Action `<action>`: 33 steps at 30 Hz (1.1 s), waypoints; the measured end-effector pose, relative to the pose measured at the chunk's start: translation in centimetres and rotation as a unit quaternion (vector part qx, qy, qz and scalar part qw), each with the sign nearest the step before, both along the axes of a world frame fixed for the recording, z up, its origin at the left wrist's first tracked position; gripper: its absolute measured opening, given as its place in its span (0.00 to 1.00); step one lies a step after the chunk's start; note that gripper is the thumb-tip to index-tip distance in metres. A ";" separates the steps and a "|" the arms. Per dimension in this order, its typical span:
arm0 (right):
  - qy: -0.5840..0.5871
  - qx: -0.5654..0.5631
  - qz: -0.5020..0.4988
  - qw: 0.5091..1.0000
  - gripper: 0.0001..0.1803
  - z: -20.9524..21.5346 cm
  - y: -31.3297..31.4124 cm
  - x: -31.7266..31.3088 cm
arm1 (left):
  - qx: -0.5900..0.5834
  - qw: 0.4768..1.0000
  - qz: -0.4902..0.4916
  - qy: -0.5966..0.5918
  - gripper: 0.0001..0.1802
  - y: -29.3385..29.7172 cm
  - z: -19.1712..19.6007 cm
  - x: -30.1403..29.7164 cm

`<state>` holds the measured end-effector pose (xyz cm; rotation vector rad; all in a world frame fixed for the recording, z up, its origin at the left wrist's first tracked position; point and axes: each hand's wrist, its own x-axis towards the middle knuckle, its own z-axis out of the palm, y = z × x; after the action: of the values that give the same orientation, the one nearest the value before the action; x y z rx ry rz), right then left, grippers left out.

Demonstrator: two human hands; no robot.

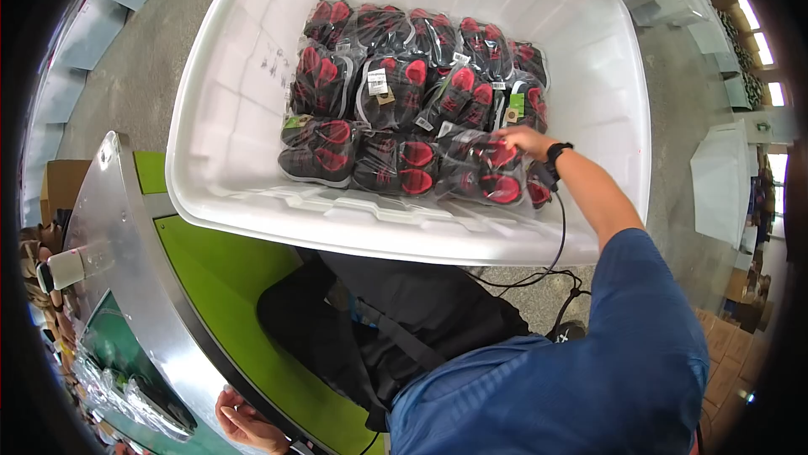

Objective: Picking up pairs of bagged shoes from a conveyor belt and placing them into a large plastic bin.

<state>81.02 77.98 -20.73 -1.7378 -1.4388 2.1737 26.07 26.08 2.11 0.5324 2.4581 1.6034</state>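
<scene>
Right hand (523, 140) outstretched, left hand (244, 421) low

Clear bags of black-red shoes (404, 110) with small white and green tags (378, 82) inside white bin (227, 101)

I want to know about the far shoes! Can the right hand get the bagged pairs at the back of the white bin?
Probably yes: the right hand is already inside the white bin, and nothing covers the back bagged pairs.

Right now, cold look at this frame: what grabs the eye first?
The big white plastic bin fills the upper middle, its floor packed with black-and-red shoes in clear plastic bags. The right hand reaches in from the right and rests on a bagged pair at the near right of the pile. At lower left, the left hand sits by the silver edge of a green conveyor.
</scene>
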 end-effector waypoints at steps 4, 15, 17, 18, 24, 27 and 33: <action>-0.070 -0.009 -0.056 0.996 0.38 -6.8 -2.4 -0.2 | -0.041 0.999 0.013 0.032 0.17 1.3 -0.7 0.0; -0.394 0.302 0.303 0.813 0.39 -10.9 -5.1 -3.5 | -0.069 0.995 0.013 0.071 0.16 0.0 -0.3 -0.5; -0.383 0.304 0.322 0.811 0.43 -8.5 -4.1 -4.0 | -0.056 0.996 -0.003 0.063 0.17 0.9 -0.5 0.1; -0.378 0.309 0.321 0.812 0.43 -7.8 -3.8 -4.8 | -0.049 0.997 -0.005 0.054 0.17 0.8 -0.6 0.0; -0.231 0.263 0.490 0.798 0.49 -3.5 -5.2 -9.0 | -0.032 0.997 0.005 0.068 0.16 1.1 -0.1 0.5; -0.301 0.333 0.495 0.744 0.33 -9.7 -7.0 -10.1 | -0.046 0.998 0.007 0.039 0.15 1.2 0.4 0.6; -0.286 0.252 0.532 0.756 0.35 -9.0 -3.5 -12.8 | 0.014 0.998 -0.035 -0.058 0.09 0.9 0.0 -0.1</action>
<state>68.24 74.48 -29.71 -1.5448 -3.3928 1.0484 25.98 27.03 2.13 0.5084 2.3096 1.5967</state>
